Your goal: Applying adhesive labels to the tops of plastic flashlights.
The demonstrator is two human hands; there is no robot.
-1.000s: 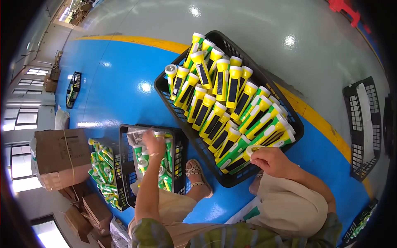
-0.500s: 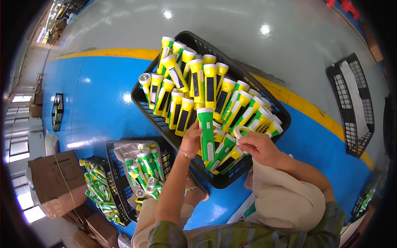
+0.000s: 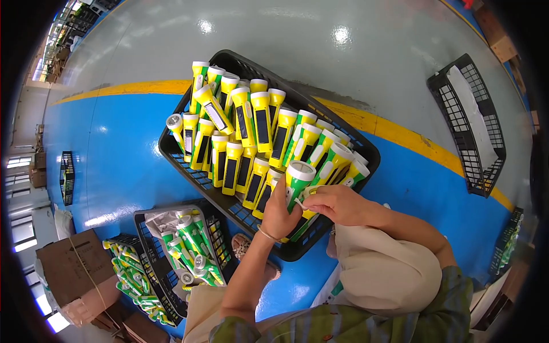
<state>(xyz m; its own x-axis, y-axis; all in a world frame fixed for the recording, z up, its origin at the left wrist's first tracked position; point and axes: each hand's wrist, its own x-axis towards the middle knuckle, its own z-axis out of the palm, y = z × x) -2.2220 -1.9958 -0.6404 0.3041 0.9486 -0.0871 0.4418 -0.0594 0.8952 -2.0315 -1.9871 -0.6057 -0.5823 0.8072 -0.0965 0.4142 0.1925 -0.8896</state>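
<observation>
My left hand point(image 3: 277, 214) is closed around a green and yellow flashlight point(image 3: 297, 182), whose white-rimmed lens end tilts up toward me. Beside its body, my right hand point(image 3: 337, 204) pinches a thin white strap-like piece point(image 3: 299, 203); fingers hide most of it, and I cannot tell whether it is attached. Both hands are over the near side of a large black crate point(image 3: 269, 67). Rows of yellow and green flashlights point(image 3: 262, 123) with white heads and dark panels stand packed inside it.
At lower left, another black crate point(image 3: 147, 243) holds green flashlights point(image 3: 193, 234) beside grey wrapping. More flashlights point(image 3: 134, 280) lie farther left, near a cardboard box point(image 3: 77, 266). A black crate with a white sheet point(image 3: 472, 108) stands at right. A yellow line point(image 3: 412, 140) crosses the floor.
The held flashlight has tipped so its lens end faces me. My right hand has brought the white strap-like piece against its body. The view has shifted, moving the crates leftward in the picture.
</observation>
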